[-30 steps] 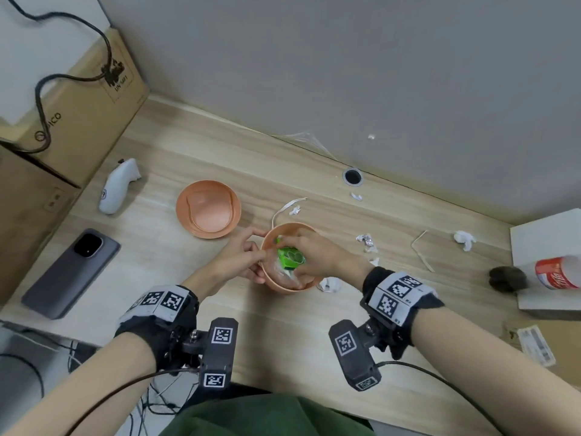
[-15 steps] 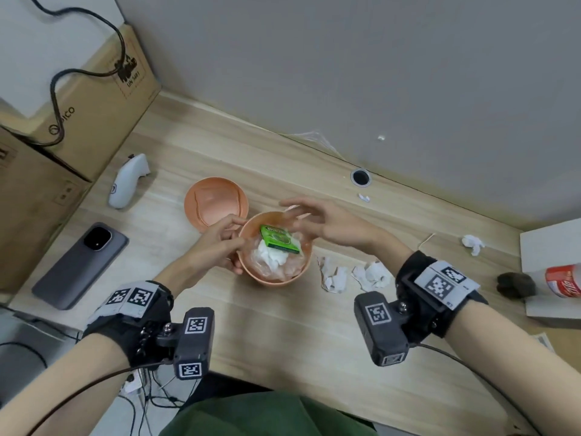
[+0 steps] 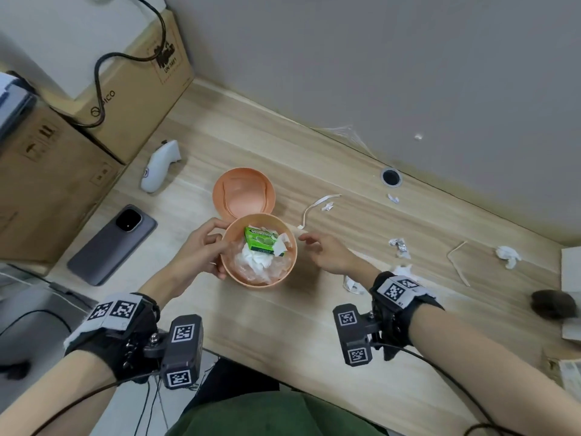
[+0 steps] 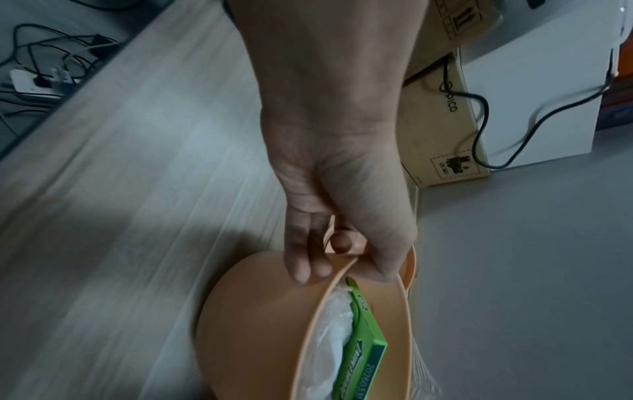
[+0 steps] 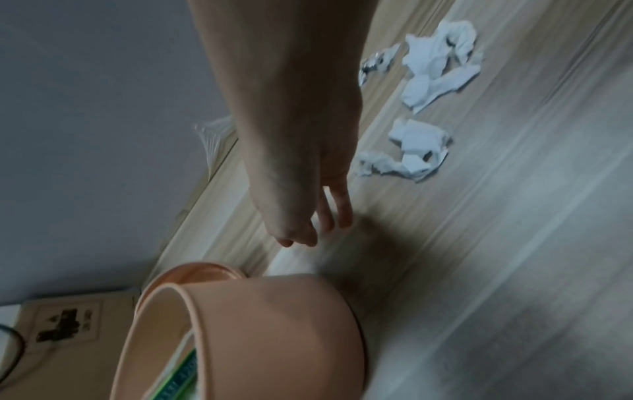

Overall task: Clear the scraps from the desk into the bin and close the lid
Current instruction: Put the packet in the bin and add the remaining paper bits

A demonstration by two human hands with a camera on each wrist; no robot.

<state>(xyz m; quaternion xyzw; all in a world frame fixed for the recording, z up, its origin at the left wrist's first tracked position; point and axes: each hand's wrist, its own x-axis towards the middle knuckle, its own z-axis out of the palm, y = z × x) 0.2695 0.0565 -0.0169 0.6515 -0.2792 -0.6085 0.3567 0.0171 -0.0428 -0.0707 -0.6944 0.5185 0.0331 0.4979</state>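
- Since the earlier frames, the right hand point(image 3: 327, 251) had come out of the bin point(image 3: 284, 280) and pulled back to its right side, leaving the green gum box point(image 3: 260, 243) inside.
- Cardboard boxes point(image 3: 56, 180) stood at the far left of the desk point(image 3: 283, 335), with a black cable point(image 3: 125, 58) draped over them.
- A white controller point(image 3: 158, 166) lay near the boxes, and a dark phone point(image 3: 111, 245) lay face down nearer the desk's front edge.
- The left hand point(image 3: 201, 251) gripped the bin's left rim, fingers on the outer wall and thumb hooked over the edge point(image 4: 342, 216).
- The orange lid point(image 3: 243, 195) rested upside down just behind the bin, touching or nearly touching its rim.
- The bin stood open, holding the gum box on top of crumpled white tissue point(image 3: 256, 258) and clear plastic film point(image 3: 270, 270).
- The right hand hovered just beside the bin, fingers relaxed and loosely extended, holding nothing point(image 5: 308, 189).
- A white paper strip point(image 3: 316, 206) lay behind that hand.
- Crumpled paper scraps point(image 5: 411, 151) remained on the desk by the right wrist, with a foil wrapper point(image 3: 399, 245) and a further tissue wad point(image 3: 506, 254) farther right.
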